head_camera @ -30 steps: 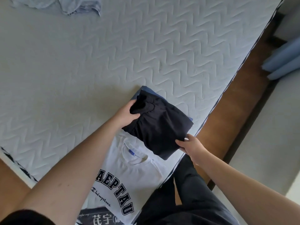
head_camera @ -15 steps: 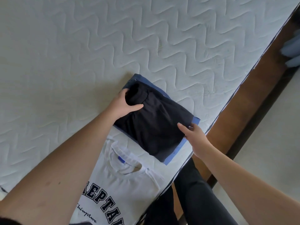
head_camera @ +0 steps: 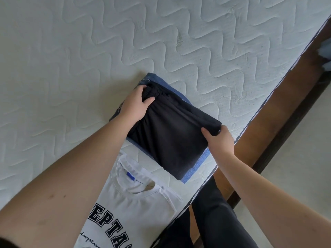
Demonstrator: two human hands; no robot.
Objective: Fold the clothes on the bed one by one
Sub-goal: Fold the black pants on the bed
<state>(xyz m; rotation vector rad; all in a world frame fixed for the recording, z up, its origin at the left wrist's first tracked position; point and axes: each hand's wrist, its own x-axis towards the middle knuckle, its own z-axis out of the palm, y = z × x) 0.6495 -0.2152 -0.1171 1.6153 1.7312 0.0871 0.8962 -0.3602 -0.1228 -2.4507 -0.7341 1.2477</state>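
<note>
Folded black garment (head_camera: 172, 138) lying on folded blue jeans (head_camera: 176, 93) near the bed (head_camera: 71, 51) edge, left hand (head_camera: 136, 106) pinching its waistband corner, right hand (head_camera: 221, 140) gripping its opposite corner, white printed T-shirt (head_camera: 129, 208) just beside the jeans

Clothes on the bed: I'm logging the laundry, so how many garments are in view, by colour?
Black: 1, the folded black garment, held by the left hand and right hand
Blue: 1, the folded blue garment beneath it
White: 1, the white printed T-shirt
Total: 3
</note>
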